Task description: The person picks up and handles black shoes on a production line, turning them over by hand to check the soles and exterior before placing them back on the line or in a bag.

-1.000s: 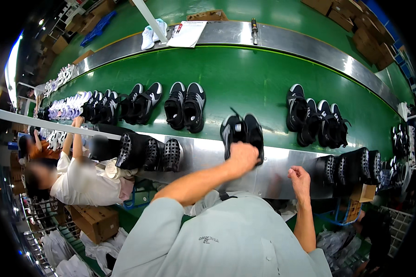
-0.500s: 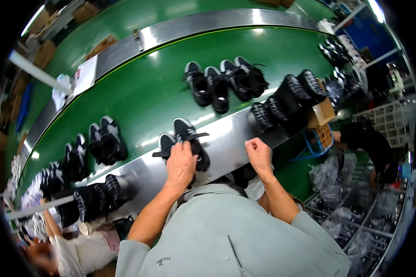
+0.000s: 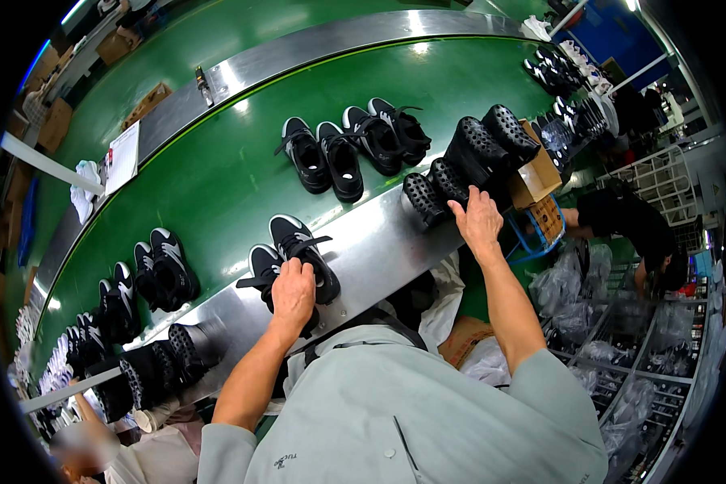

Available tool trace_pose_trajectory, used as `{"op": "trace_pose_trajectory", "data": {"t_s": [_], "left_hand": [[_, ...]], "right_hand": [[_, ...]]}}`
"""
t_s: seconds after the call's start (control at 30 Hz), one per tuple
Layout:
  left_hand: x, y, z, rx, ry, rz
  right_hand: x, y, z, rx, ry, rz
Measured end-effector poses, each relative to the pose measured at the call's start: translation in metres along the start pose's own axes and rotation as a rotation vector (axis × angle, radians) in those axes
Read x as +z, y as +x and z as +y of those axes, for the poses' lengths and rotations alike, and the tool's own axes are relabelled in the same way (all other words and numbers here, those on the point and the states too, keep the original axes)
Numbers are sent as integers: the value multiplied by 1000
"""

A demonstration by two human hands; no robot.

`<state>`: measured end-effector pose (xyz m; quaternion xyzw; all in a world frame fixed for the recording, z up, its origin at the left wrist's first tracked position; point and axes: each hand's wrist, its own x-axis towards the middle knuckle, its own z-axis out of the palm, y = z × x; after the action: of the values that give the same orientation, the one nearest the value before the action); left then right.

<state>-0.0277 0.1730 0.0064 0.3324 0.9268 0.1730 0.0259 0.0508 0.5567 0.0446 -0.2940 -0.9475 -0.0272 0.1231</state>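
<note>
A pair of black and grey sneakers (image 3: 294,242) with black straps or laces sticking out stands before me, half over the metal edge. My left hand (image 3: 293,292) has its fingers closed at the opening of the left sneaker (image 3: 264,261), whose heel it hides. Farther right, my right hand (image 3: 477,219) reaches forward with thumb and fingers apart. Its fingertips are beside a black, knobbly-surfaced piece (image 3: 448,181); whether they touch cannot be made out. Another such piece (image 3: 424,200) lies to its left, with larger ones (image 3: 480,141) behind.
More black sneakers stand on the green belt (image 3: 242,173), some ahead (image 3: 348,149), others at left (image 3: 167,270). Knobbly black pieces (image 3: 187,351) line the left metal ledge (image 3: 379,242). A cardboard box (image 3: 534,177) is at right. Co-workers are at lower left (image 3: 149,460) and right (image 3: 625,222).
My right hand has moved forward to the knobbly pieces, and its curled fingers have opened out. The left hand stays at the sneaker. The whole view has shifted.
</note>
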Motion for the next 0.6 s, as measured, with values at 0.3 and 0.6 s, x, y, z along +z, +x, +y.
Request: {"op": "trace_pose_trajectory", "data": {"t_s": [0.3, 0.6], "left_hand": [[-18, 31, -31, -47, -474, 12], [-28, 64, -43, -207, -550, -337]], "right_hand": [[-62, -5, -14, -222, 55, 146], [-78, -90, -147, -296, 556, -808]]}}
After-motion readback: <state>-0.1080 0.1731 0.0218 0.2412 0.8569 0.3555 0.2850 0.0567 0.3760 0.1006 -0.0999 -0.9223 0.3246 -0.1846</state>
